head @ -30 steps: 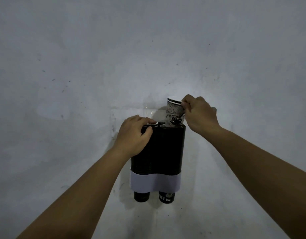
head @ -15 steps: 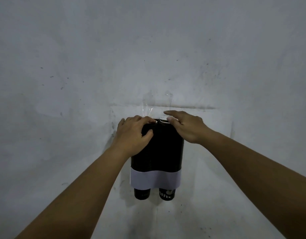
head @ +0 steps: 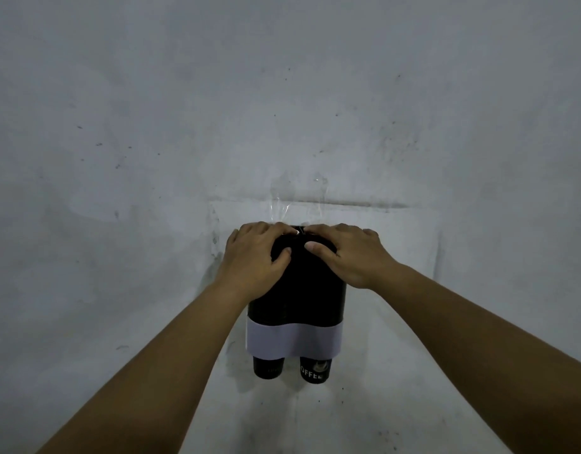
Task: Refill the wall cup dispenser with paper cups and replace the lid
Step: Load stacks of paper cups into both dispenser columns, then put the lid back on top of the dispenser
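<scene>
A black twin-tube cup dispenser (head: 304, 290) hangs on the wall, with a white band (head: 294, 342) round its lower part. Below the band two black paper cups poke out, a plain one (head: 268, 368) on the left and a lettered one (head: 314, 372) on the right. My left hand (head: 253, 257) grips the dispenser's top left, fingers over the top and thumb on the front. On the top right my right hand (head: 351, 253) lies flat and presses down, its thumb on the front. The tube openings are hidden under both hands. No lid is in view.
The grey, stained wall (head: 282, 93) fills the view. A strip of clear tape (head: 295, 204) shines just above the dispenser, along a faint horizontal ridge in the wall.
The printed cup that my right hand held above the right tube has gone down out of sight. My right hand now lies flat on the top, and my left hand's fingers have spread over it.
</scene>
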